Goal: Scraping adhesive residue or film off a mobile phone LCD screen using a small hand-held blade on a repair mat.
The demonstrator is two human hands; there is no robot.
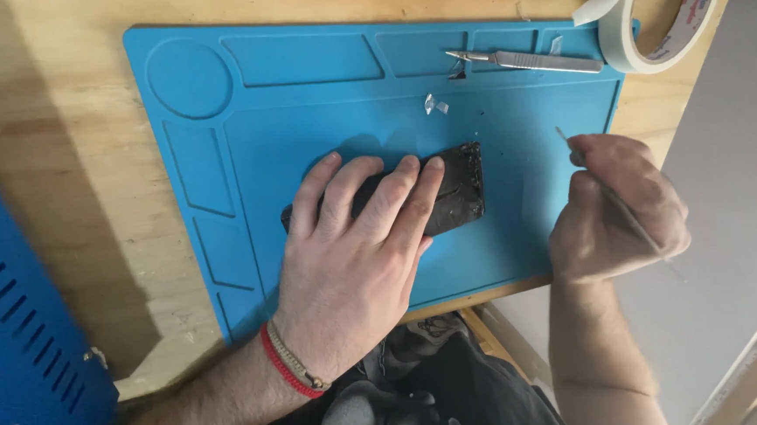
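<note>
My left hand (358, 240) lies flat on a black phone (460, 190) with a shattered screen, pressing it onto a blue silicone work mat (302, 103). Only the phone's right end and a bit of its left end show past my fingers. My right hand (615, 207) hovers at the mat's right edge, apart from the phone, with its fingers closed on a thin metal pick (628, 215) whose tip points up and left.
A metal scalpel (527, 60) rests in a tray groove at the mat's top right. A roll of white tape (660, 11) sits beyond it on the wooden table (69, 170). A blue perforated case (18, 331) stands at the left. Small glass shards (435, 105) lie on the mat.
</note>
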